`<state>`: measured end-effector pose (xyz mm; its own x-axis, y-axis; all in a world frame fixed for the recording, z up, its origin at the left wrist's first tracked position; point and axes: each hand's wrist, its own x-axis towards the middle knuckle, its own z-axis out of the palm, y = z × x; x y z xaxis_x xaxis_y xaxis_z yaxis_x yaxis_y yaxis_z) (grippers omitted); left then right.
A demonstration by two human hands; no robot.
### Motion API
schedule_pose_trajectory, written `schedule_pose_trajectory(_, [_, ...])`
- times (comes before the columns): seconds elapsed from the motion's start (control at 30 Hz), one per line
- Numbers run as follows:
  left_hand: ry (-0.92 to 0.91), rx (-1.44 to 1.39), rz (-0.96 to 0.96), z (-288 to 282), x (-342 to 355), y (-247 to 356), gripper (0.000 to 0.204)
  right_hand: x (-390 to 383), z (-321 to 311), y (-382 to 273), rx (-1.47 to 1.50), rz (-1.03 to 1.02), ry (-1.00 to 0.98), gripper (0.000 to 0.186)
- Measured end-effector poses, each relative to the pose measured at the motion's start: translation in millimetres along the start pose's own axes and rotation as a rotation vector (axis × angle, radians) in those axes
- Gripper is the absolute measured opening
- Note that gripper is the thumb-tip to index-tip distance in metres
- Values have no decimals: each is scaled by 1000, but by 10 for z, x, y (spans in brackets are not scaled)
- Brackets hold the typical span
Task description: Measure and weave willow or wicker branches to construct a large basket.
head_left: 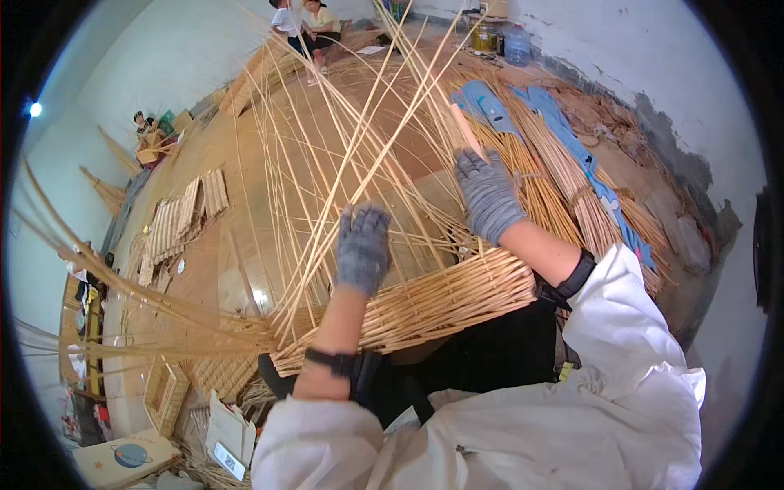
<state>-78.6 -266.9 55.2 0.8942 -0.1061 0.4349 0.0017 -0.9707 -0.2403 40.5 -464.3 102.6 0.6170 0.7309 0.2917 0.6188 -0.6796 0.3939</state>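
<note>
A woven wicker basket wall [425, 314] lies across my lap, with long pale canes [314, 163] fanning up and away from it. My left hand [363, 249], in a grey knit glove, is above the left part of the weave beside the crossing canes. Its fingers are stretched out and somewhat blurred; no held thing shows. Over the basket's right end, my right hand [488, 196], gloved the same way, is closed round a smooth pinkish stick [465, 129] that sticks out beyond the fingers. The palm side of both hands is hidden.
Bundles of cane [543, 175] with blue cloth [490, 106] lie on the right. Bent canes [147, 286] reach far out left. Woven panels [188, 212] and a rectangular woven piece [166, 396] lie at left. Two people [309, 28] are at the back, near a water jug [517, 45].
</note>
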Motion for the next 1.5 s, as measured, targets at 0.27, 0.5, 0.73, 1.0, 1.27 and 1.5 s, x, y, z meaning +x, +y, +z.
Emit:
schedule_pose_trajectory(0.27, [-55,-480,-92,-301,786,213,44,-73,171,138,82,-10,115,54])
schedule_pose_trajectory(0.5, [-285,-572,-64,-421,-404,926,96,-727,-91,50,463,-391,-206,66])
schedule_pose_trajectory(0.73, [-280,-373,-140,-291,-508,1122,94,-983,-41,-331,391,-391,-230,84])
schedule_pose_trajectory(1.0, [11,-914,-349,-365,-986,778,102,-1364,-6,191,954,-179,350,61])
schedule_pose_trajectory(1.27, [8,-584,-54,-502,-944,1060,101,-2510,1275,677,1240,778,176,20])
schedule_pose_trajectory(1.5, [-202,-408,8,-408,-282,1535,108,-1933,278,410,1672,622,140,19])
